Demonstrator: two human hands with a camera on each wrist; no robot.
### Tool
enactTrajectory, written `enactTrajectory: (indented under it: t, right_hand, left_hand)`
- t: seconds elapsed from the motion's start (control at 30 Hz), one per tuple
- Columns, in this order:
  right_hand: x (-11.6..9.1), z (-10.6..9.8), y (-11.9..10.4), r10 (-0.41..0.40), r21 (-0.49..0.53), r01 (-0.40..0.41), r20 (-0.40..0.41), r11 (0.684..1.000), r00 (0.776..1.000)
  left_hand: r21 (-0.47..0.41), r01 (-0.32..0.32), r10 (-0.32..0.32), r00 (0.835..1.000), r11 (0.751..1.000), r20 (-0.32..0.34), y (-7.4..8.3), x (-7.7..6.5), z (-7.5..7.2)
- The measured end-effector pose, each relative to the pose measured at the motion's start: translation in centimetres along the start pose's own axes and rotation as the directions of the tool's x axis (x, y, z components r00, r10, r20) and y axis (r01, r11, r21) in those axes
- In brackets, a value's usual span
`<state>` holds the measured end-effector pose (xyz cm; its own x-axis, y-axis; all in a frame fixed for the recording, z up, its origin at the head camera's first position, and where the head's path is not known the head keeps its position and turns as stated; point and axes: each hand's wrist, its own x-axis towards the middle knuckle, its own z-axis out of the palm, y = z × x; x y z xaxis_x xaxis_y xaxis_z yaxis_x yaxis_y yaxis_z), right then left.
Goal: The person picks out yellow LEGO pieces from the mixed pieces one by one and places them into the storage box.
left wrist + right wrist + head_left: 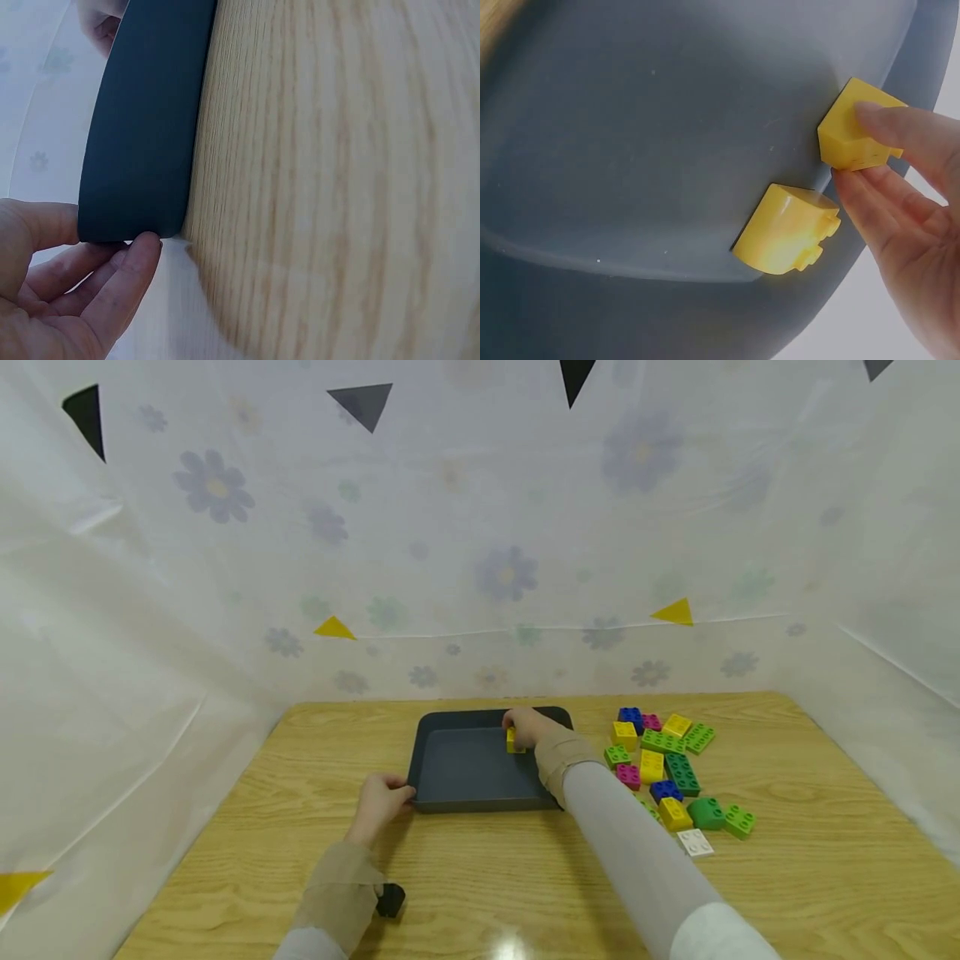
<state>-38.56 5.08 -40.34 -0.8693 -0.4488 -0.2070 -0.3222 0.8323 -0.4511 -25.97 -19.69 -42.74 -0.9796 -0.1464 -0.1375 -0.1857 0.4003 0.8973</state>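
A dark grey rectangular tray (461, 764) lies on the wooden table. At its near left corner my left hand (378, 807) grips the tray, thumb at the rim and fingers against the outer side in the left wrist view. Inside the tray, toward its far right, my right hand (528, 727) pinches a yellow toy building block (847, 135) between thumb and fingers. A second yellow block (780, 232), with a rounded side, sits beside it in the tray. In the head view the right hand and wrist hide part of the tray's right side.
Right of the tray, loose toy blocks lie spread out: a dark green block (681, 774), a blue block (666, 791), a white block (695, 842) and several others. The right forearm passes close to them. A patterned curtain (480, 527) hangs behind the table.
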Motion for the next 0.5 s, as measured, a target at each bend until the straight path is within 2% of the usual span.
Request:
enactTrajectory:
  t: [0.13,0.3,0.5]
  right_hand:
    - [-0.3,-0.3,-0.4,0.030,-0.010,-0.029,0.035,1.000,0.999]
    - [-0.4,-1.0,-1.0,0.096,-0.011,-0.096,0.134,0.995,0.986]
    - [-0.6,-2.3,-2.0,0.088,-0.055,-0.077,0.236,0.995,0.968]
  left_hand:
    - [0.006,0.003,-0.003,1.000,1.000,0.002,0.0,0.0,-0.1]
    - [0.004,0.001,-0.001,1.000,1.000,0.002,0.1,-0.1,-0.1]
    - [0.001,0.001,-0.001,1.000,1.000,0.004,0.2,-0.3,-0.1]
